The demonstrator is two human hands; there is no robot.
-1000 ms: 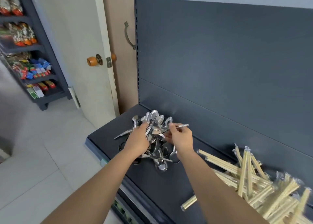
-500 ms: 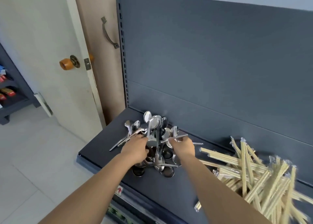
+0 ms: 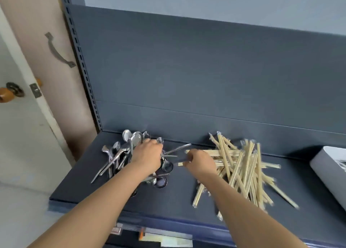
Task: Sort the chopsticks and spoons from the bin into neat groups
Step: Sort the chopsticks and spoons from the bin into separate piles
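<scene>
On the dark blue-grey shelf surface we see two heaps, well apart from each other. The spoons lie toward the back-left corner. They are polished metal with rounded bowls and slim handles, crossed over one another in a loose tangle. A few bowls point at the back edge, and several handles splay out toward the left edge and the front. One long handle sticks out of the heap to the right.

The chopsticks fill the middle of the surface, from the back edge almost to the front edge. They are pale bamboo pairs in clear wrappers, mostly running back to front, with some lying across them.

The left hand rests on top of the spoon heap, knuckles up and fingers bent down among the bowls. We cannot tell whether it grips any of them.

The right hand sits at the left fringe of the chopstick heap. Its thumb and curled fingers pinch a thin piece narrowly, and the piece pokes out leftward. We cannot tell whether it is a spoon handle or a chopstick.

A white bin stands at the right edge of the surface, cut off by the frame. Behind everything rises the shelf's grey back panel.
</scene>
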